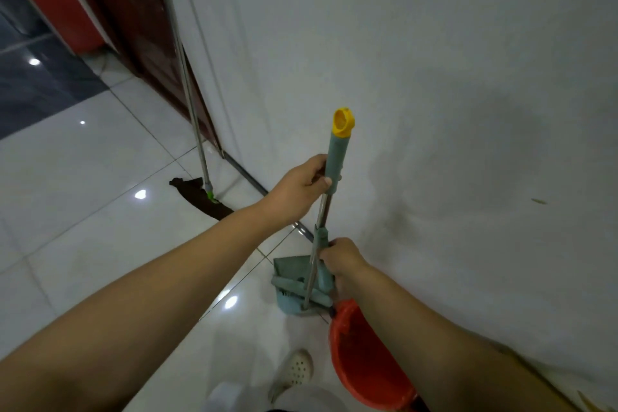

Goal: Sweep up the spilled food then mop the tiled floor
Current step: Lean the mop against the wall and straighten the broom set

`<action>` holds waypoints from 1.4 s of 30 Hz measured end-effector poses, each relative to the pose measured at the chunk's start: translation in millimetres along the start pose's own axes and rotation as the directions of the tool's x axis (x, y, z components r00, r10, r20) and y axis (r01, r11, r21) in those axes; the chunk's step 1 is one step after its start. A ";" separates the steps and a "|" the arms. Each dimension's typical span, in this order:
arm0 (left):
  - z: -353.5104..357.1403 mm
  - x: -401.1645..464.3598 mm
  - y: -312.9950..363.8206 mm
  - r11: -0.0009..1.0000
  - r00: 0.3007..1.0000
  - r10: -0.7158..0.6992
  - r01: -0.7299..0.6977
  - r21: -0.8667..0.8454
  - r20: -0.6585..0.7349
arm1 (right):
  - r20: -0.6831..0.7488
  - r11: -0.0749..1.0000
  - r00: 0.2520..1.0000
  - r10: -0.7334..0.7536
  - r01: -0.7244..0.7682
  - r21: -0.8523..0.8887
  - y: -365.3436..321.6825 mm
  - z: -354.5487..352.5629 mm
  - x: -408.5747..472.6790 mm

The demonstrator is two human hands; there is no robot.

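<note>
Item: broom (pixel 326 211), long metal shaft with a grey-green grip sleeve and a yellow cap (pixel 343 122) at the top. It is being held nearly upright, just beside the white wall (pixel 434 60); its lower end is being kept down at the dustpan. The grip sleeve is being clasped by the left hand (pixel 299 187), fingers wrapped round it and thumb laid along the front.

Item: dustpan (pixel 294 273), grey-green, standing on the tiled floor (pixel 100 160) at the foot of the wall. Its short upright handle (pixel 322 241) is being gripped near the top by the right hand (pixel 342 259), fingers curled round it. Whether any food is lying inside the pan cannot be told.

Item: mop (pixel 189 87), metal pole being leaned against the wall's edge beside a dark red door (pixel 133 20), its dark cloth head (pixel 200 196) lying flat on the tiles, well apart from the dustpan.

Item: red bucket (pixel 364 361), being partly hidden under the right forearm, just beside the dustpan.

Item: white perforated shoe (pixel 296 368), seen on the tiles near the bucket.
</note>
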State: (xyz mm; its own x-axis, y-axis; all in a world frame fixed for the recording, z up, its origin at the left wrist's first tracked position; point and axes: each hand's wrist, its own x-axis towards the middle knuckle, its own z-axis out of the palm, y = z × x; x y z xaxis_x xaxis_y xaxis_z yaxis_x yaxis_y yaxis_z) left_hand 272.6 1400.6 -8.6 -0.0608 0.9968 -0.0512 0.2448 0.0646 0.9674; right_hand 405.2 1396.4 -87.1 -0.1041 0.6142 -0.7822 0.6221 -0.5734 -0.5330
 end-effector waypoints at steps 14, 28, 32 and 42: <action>-12.1 17.2 16.4 0.999 0.996 0.036 -0.035 0.010 -0.080 | 0.172 0.994 0.985 -0.024 0.005 0.105 -30.9 -13.4 -5.2; -3.3 1.7 -2.8 0.992 0.999 0.038 -0.034 0.125 -0.029 | 0.108 0.941 0.986 -0.124 0.152 -0.303 -12.7 -35.8 8.6; -1.3 -4.1 -20.5 0.986 1.000 -0.007 0.004 0.165 0.016 | 0.066 0.935 0.985 -0.158 0.171 -0.312 9.3 -31.5 18.4; 19.2 -4.8 -27.7 0.985 0.998 -0.057 0.058 0.165 -0.013 | -0.055 0.882 0.948 -0.313 0.269 -0.387 30.3 -32.3 25.7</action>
State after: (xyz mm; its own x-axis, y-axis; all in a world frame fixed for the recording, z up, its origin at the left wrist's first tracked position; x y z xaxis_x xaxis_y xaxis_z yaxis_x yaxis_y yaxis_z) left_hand 284.6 1394.9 -39.9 -0.0876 0.9909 -0.1025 0.3968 0.1291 0.9088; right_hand 446.4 1412.3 -113.0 -0.2512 0.7915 -0.5572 0.8211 -0.1306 -0.5557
